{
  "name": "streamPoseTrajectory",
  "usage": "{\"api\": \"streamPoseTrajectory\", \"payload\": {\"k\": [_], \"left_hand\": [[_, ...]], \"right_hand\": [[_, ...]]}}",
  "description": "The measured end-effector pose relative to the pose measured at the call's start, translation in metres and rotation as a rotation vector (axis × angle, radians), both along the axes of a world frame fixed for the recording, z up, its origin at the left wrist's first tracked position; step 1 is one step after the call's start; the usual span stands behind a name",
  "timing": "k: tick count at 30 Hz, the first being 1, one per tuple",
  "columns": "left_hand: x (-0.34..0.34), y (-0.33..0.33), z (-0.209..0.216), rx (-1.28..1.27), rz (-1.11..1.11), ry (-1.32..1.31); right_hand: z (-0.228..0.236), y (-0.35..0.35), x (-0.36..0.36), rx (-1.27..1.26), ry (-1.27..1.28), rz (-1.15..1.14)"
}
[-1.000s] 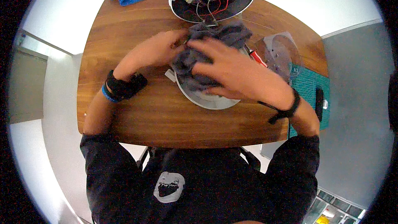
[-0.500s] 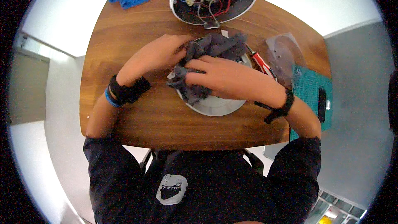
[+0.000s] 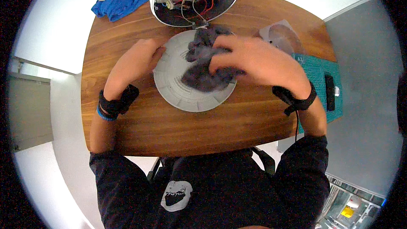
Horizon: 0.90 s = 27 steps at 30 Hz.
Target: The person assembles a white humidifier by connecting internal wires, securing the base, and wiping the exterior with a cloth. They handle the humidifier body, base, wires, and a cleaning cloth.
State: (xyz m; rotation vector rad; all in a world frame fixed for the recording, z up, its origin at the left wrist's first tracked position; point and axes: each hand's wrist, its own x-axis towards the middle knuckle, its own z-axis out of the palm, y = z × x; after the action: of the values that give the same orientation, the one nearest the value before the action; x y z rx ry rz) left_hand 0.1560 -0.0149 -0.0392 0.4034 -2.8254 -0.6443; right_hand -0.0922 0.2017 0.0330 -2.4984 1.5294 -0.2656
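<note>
A round light-grey plastic cover [image 3: 174,85] with slots and ribs lies on the wooden table in front of me. My left hand [image 3: 146,57] is closed at its left rim, the thumb against the edge. In my right hand [image 3: 248,57] is a crumpled dark grey cloth [image 3: 205,74], pressed against the right part of the cover. Motion blurs the cloth, and together with the hand it hides the cover's right side.
Beyond the cover, a white round housing [image 3: 157,6] lies tipped toward me, wires showing inside. A blue cloth [image 3: 121,1] sits far left. To the right are a clear plastic sheet [image 3: 282,38] and a green cutting mat [image 3: 316,74] bearing a black object [image 3: 329,92].
My left hand has left the cloth and moved left to the cover's rim. The right hand keeps the cloth, now farther right on the cover. The red screwdriver has gone from sight.
</note>
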Motion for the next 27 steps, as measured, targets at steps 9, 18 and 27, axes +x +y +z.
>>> {"api": "streamPoseTrajectory", "payload": {"k": [9, 18, 27], "left_hand": [[0.006, 0.004, 0.013, -0.139, 0.176, -0.23], [-0.002, 0.039, 0.058, -0.256, -0.001, -0.044], [-0.041, 0.055, 0.067, -0.029, -0.438, -0.15]], "right_hand": [[-0.021, 0.001, -0.076, -0.302, -0.035, -0.516], [-0.037, 0.066, -0.168, 0.083, -0.057, -0.505], [-0.067, 0.05, -0.161, 0.09, 0.043, -0.367]]}}
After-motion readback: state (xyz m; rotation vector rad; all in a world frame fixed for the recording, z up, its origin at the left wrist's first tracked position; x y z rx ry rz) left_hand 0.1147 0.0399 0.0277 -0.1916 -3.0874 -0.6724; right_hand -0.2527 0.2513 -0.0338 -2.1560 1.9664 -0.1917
